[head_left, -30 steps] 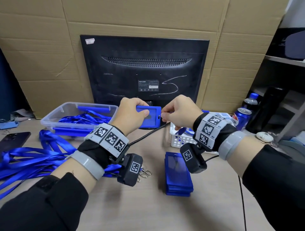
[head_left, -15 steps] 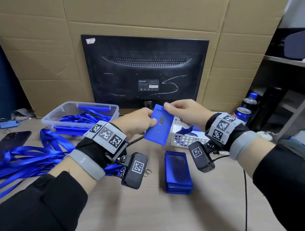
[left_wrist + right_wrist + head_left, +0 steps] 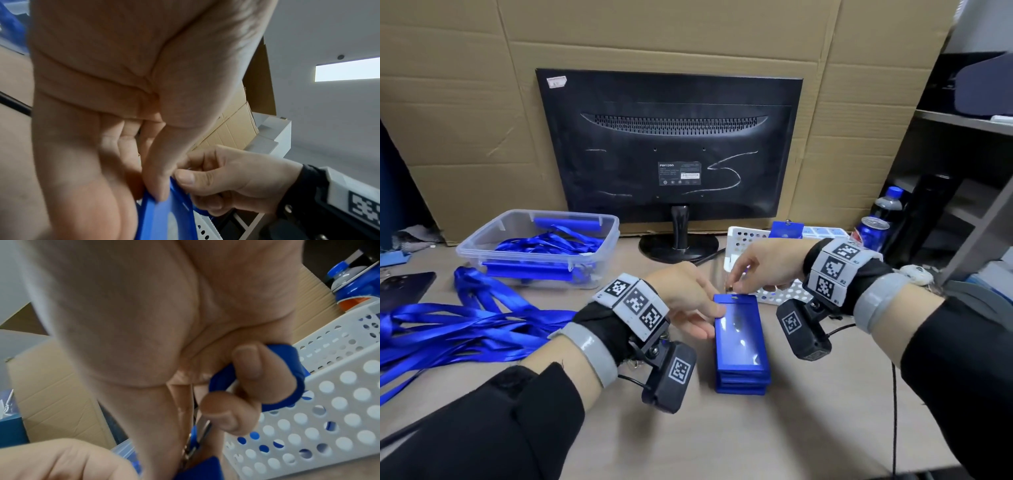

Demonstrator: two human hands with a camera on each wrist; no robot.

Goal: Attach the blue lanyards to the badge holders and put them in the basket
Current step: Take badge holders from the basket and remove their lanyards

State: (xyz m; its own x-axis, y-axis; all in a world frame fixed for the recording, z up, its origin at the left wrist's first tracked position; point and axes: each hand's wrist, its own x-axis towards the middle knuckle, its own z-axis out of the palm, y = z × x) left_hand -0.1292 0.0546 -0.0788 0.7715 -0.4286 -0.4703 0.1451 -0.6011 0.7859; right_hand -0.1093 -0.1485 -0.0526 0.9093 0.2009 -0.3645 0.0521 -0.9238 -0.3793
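A blue badge holder point(image 3: 739, 329) lies flat on top of, or just above, a stack of the same holders point(image 3: 743, 383) at mid-table. My left hand point(image 3: 705, 318) pinches its left edge, thumb on top point(image 3: 158, 186). My right hand point(image 3: 736, 284) pinches a small metal lanyard clip point(image 3: 729, 289) at the holder's slotted top end. A blue lanyard strap point(image 3: 287, 369) loops round that hand's curled fingers. The white perforated basket point(image 3: 774, 294) stands just behind my right hand, with a finished badge holder point(image 3: 786, 229) sticking up in it.
Loose blue lanyards point(image 3: 465, 325) are piled on the left of the table. A clear tub point(image 3: 482, 240) behind them holds more. A monitor point(image 3: 671, 147) stands at the back, a phone point(image 3: 404, 287) far left, a can point(image 3: 869, 233) and bottle point(image 3: 890, 205) right.
Both hands have come down from in front of the monitor to the stack. The badge holder went from held up, then tilted, to lying flat, and my right hand now works at its top end.
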